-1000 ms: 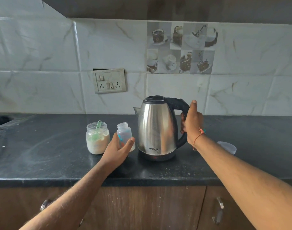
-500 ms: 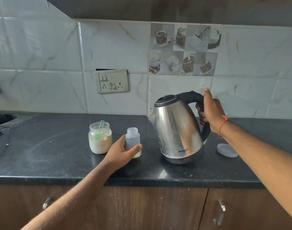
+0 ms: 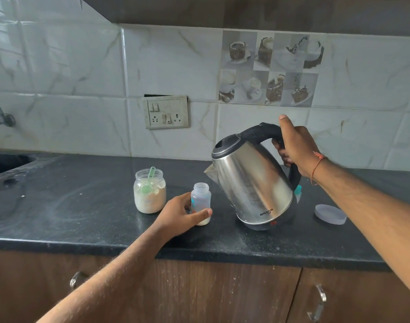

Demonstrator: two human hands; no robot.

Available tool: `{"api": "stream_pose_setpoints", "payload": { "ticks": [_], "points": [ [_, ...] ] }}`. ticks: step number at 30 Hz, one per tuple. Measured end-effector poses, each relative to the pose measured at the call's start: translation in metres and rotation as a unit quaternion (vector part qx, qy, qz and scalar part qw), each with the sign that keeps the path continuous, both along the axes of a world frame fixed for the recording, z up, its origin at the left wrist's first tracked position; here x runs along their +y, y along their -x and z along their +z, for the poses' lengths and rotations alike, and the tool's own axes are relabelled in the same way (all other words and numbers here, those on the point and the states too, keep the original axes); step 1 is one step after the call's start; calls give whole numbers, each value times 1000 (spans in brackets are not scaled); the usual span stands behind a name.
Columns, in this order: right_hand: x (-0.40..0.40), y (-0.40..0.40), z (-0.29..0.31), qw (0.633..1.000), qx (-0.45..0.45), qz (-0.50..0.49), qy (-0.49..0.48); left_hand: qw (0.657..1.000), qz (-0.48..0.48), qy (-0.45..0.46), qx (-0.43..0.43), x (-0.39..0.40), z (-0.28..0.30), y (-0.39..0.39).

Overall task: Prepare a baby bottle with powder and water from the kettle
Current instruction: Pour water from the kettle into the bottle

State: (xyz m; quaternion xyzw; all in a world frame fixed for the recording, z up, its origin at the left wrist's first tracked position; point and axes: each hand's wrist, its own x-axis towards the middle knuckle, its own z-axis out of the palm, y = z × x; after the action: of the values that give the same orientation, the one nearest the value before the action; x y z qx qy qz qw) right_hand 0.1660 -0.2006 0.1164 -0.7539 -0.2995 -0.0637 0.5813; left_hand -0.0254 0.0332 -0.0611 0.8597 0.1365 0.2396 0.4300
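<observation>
Left hand (image 3: 179, 214) wrapped around uncapped baby bottle (image 3: 200, 203), thumb across its front, fingers behind, steadying it upright on black counter (image 3: 82, 206) for pouring. Powder visible at bottle's bottom. Just beyond, powder jar (image 3: 150, 191) with green scoop (image 3: 148, 180). Right hand (image 3: 294, 148) clenched on handle of steel kettle (image 3: 252, 183), tilted, spout just beside bottle's mouth. Loose lid (image 3: 330, 214) farther right.

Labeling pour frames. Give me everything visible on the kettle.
The kettle looks like brushed steel, with a black lid, black loop handle and a brand mark low on its side. The lid is shut. It is tilted, spout toward the baby bottle and just above its open neck; no water shows. The right hand grips the handle.
</observation>
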Motion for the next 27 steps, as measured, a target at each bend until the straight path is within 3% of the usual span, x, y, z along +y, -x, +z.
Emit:
{"api": "stream_pose_setpoints", "payload": {
  "ticks": [27],
  "points": [
    [10, 10, 18, 996, -49, 16, 78, 1000, 0, -11, -1, 4, -3, -3]
  ]
}}
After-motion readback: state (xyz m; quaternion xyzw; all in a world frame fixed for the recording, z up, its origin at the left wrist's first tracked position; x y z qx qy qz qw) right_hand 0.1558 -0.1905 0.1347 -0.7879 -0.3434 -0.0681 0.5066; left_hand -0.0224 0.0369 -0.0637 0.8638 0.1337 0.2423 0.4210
